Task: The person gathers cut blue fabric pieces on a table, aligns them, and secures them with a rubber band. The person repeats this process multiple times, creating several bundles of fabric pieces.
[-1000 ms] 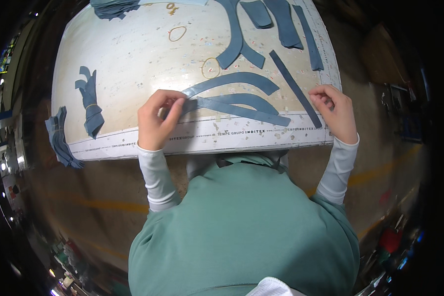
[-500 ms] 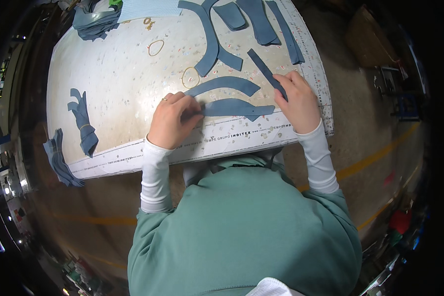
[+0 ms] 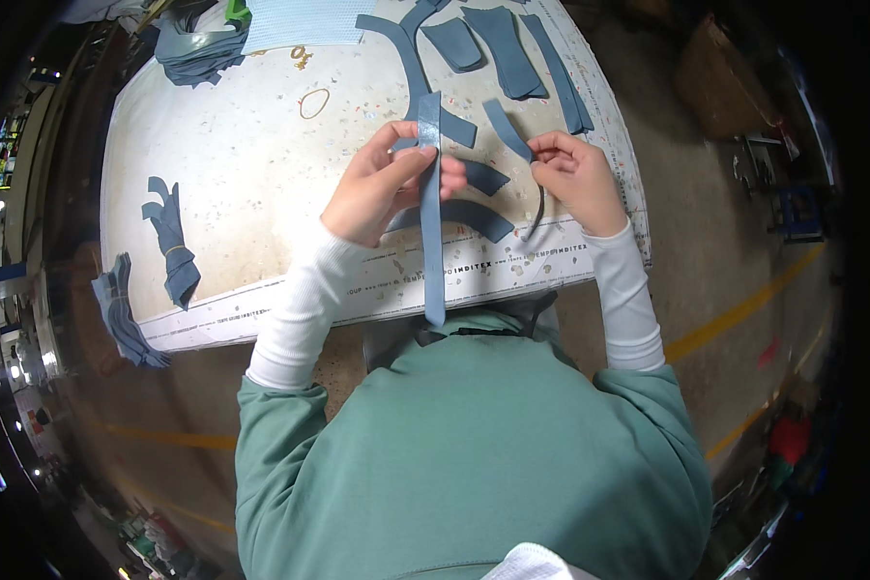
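Between the thumb and fingers of my left hand (image 3: 387, 182) hangs a long blue leather-like strip (image 3: 432, 237), held upright, its lower end reaching past the table's front edge. My right hand (image 3: 580, 182) pinches a second, narrower-looking blue strip (image 3: 508, 133), which bends at the fingers and droops below them. Under and beside the left hand lie two curved blue pieces (image 3: 474, 218), partly covered by the hand and the strip. Farther back is a larger branching arrangement of curved blue pieces (image 3: 411, 60).
Flat blue pieces (image 3: 507, 58) lie at the table's back right. Two bundles (image 3: 174, 253) of blue strips rest at the left, one hanging over the edge. A rubber band (image 3: 313, 103), a light-blue textured sheet (image 3: 300, 24) and a blue stack (image 3: 198, 50) are farther back.
My left hand has picked up a strip from the table and raised it. The right hand's strip has turned and now bends. The rubber band near my left hand is no longer visible.
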Motion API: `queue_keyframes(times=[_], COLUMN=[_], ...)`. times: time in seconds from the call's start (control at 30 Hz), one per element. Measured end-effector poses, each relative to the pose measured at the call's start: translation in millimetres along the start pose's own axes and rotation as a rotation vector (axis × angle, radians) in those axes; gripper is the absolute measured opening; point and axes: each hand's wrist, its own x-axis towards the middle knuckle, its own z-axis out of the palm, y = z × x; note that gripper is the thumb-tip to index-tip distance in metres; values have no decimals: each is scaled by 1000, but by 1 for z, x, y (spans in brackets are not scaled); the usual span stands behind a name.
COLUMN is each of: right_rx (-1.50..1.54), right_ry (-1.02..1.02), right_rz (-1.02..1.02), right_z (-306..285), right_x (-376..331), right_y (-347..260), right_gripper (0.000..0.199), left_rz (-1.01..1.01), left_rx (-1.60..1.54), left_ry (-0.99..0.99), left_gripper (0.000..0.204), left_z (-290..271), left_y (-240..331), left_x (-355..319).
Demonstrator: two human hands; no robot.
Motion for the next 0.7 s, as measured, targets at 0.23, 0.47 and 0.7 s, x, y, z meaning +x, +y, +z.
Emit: queue_keyframes(times=[0.23,0.47,0.7], right_rx=[858,390,370], right_ry=[-364,-210,-131], right_rz=[229,12,54], right_z=[34,48,61], right_x=[-1,-4,-7], right_y=[-1,2,-3], right_gripper=[27,22,24], left_rz=[-91,-37,-63], left_rx=[-173,-181,-216], left_ry=[58,117,165], left_gripper=[27,20,24], left_z=[-6,-18,-14], left_y=[-34,-37,-33], left_x=[22,25,24])
